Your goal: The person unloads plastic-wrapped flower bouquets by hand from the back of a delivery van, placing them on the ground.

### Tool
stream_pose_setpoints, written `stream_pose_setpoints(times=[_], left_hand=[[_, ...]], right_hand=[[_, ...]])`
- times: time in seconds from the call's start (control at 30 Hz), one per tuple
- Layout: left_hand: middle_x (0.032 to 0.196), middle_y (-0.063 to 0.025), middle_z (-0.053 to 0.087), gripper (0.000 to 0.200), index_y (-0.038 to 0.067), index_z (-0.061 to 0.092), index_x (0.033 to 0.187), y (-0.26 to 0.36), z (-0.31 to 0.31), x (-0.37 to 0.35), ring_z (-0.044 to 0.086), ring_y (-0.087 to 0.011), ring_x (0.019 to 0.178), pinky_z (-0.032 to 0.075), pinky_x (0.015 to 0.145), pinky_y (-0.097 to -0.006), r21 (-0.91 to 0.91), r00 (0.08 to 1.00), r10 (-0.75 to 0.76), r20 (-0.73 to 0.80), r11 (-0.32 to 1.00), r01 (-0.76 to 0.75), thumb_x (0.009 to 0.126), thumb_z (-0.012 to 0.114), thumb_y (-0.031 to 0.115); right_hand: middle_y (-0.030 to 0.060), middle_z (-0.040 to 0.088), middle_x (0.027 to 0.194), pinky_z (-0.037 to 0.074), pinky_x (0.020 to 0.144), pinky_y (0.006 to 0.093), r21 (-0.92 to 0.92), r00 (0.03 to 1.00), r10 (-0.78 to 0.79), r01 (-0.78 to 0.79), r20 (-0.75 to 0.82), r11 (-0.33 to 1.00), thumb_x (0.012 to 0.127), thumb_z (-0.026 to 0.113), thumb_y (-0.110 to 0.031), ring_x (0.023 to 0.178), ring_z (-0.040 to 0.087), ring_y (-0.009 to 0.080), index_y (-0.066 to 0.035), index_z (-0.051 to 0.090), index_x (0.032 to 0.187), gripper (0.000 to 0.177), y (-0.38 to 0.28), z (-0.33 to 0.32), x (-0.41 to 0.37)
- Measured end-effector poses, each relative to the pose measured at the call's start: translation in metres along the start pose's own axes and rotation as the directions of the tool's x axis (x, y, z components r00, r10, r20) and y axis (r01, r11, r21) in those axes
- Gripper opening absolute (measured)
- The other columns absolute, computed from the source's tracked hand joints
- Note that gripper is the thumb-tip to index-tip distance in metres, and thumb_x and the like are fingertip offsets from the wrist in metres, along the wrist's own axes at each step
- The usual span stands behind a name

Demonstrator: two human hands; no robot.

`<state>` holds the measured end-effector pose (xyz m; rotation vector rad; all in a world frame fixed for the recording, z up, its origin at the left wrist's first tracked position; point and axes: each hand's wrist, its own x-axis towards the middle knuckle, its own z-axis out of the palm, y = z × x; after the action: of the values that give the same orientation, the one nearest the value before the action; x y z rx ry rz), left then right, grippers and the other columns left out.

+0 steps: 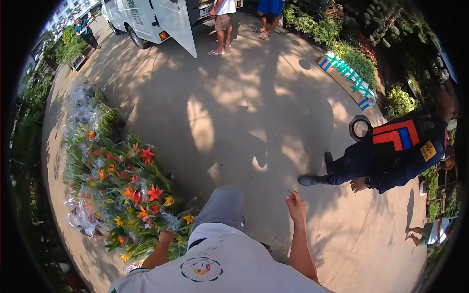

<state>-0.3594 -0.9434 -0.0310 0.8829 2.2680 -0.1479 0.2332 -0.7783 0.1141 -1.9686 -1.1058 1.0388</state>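
Observation:
A large bundle of flowers [127, 188], with red, orange and yellow star-shaped blooms and green leaves, fills the left side, partly wrapped in clear plastic. My left hand [166, 238] is closed at the bundle's near edge, with its fingers mostly hidden among the leaves. What lies under the bundle does not show. On the other side, my right hand [296, 207] hangs over the pavement with its fingers loosely bent and apart, holding nothing. My bent knee in grey trousers [220, 207] shows between the hands.
A person in dark clothing [391, 146] walks at the right. A white van [146, 19] with an open door stands ahead, and two people's legs [224, 34] show beside it. At the far right lies a long green-taped cardboard box [344, 80] beside plants.

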Motion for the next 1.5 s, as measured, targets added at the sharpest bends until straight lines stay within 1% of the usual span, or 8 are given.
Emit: stream_pose_setpoints(times=[0.07,0.33,0.5,0.67,0.9,1.03,1.27,1.5], left_hand=[[0.087,-0.0126,0.072,0.037,0.005,0.071,0.095,-0.041,0.016,0.002,0.07,-0.0297,0.082,0.055,0.078,-0.0395,0.272,0.972,0.221,-0.078,0.943,-0.192,0.078,0.078,0.037],[0.097,-0.0141,0.07,0.049,0.003,0.064,0.111,0.223,0.001,0.105,0.068,-0.0299,0.094,0.054,0.081,-0.0434,-0.245,0.803,-0.394,0.447,0.81,0.533,0.092,0.051,0.046],[0.097,-0.0159,0.074,0.051,0.004,0.069,0.113,0.491,-0.106,0.187,0.072,-0.0257,0.09,0.055,0.083,-0.0359,-0.496,0.968,0.241,-0.07,0.833,-0.244,0.085,0.069,0.046],[0.093,-0.0058,0.066,0.039,0.006,0.066,0.117,0.724,-0.227,0.215,0.062,-0.0148,0.086,0.05,0.079,-0.0303,-0.532,0.734,0.644,-0.217,0.552,-0.642,0.092,0.068,0.036],[0.099,-0.0035,0.064,0.034,0.004,0.064,0.115,0.852,-0.262,0.29,0.06,-0.0139,0.091,0.049,0.083,-0.0315,-0.727,0.853,0.455,-0.254,0.492,-0.479,0.094,0.067,0.03],[0.102,-0.0029,0.063,0.035,0.006,0.063,0.118,0.887,-0.309,0.32,0.06,-0.0143,0.096,0.049,0.085,-0.0319,-0.848,0.891,0.396,-0.223,0.372,-0.378,0.093,0.068,0.029],[0.102,0.0012,0.063,0.026,0.009,0.063,0.117,0.893,-0.423,0.405,0.058,-0.0092,0.09,0.048,0.079,-0.0279,-0.89,0.905,0.043,-0.424,0.169,-0.425,0.101,0.058,0.029],[0.099,0.0022,0.062,0.026,0.009,0.065,0.113,0.905,-0.513,0.51,0.056,-0.0057,0.086,0.046,0.074,-0.0216,-0.931,0.924,-0.127,-0.361,0.111,-0.348,0.098,0.062,0.031]], right_hand=[[0.0054,0.067,0.103,0.048,0.079,0.0277,0.009,0.996,0.011,-0.012,0.092,1.0,0.094,0.063,-0.021,0.092,0.064,0.0144,-0.004,0.06,0.126,0.037,-0.02,0.003,0.048],[0.0071,0.07,0.097,0.05,0.07,0.0293,0.046,0.972,0.005,-0.016,0.236,0.999,0.094,0.062,-0.021,0.082,0.065,0.0141,-0.003,0.063,0.122,0.034,0.033,0.068,0.322],[0.0085,0.064,0.076,0.046,0.054,0.0355,-0.029,0.613,0.764,-0.776,0.2,0.63,0.092,0.063,-0.024,0.057,0.059,0.0184,-0.007,0.062,0.094,0.018,0.117,0.009,0.336],[0.0147,0.06,0.063,0.038,0.036,0.038,0.411,0.646,0.755,-0.662,-0.111,0.627,0.091,0.054,-0.019,0.042,0.053,0.0226,0.0,0.057,0.085,0.02,0.254,-0.08,0.38],[0.0147,0.063,0.064,0.042,0.039,0.0365,0.004,0.535,0.838,-0.843,0.105,0.538,0.09,0.053,-0.018,0.043,0.055,0.0213,0.001,0.061,0.081,0.023,0.059,-0.017,0.598],[0.0129,0.067,0.069,0.048,0.045,0.0335,-0.415,0.874,0.383,-0.243,0.299,0.877,0.089,0.057,-0.018,0.049,0.061,0.0195,0.002,0.067,0.091,0.022,-0.072,0.047,0.811],[0.0056,0.067,0.09,0.047,0.065,0.0244,0.25,0.937,-0.232,0.166,0.261,0.954,0.094,0.059,-0.019,0.078,0.062,0.0107,0.0,0.062,0.119,0.032,-0.379,0.167,1.004],[0.0078,0.067,0.085,0.051,0.055,0.0343,-0.165,0.808,0.311,-0.263,0.5,0.951,0.09,0.065,-0.023,0.066,0.065,0.0191,-0.004,0.063,0.113,0.03,-0.35,0.269,1.039]])
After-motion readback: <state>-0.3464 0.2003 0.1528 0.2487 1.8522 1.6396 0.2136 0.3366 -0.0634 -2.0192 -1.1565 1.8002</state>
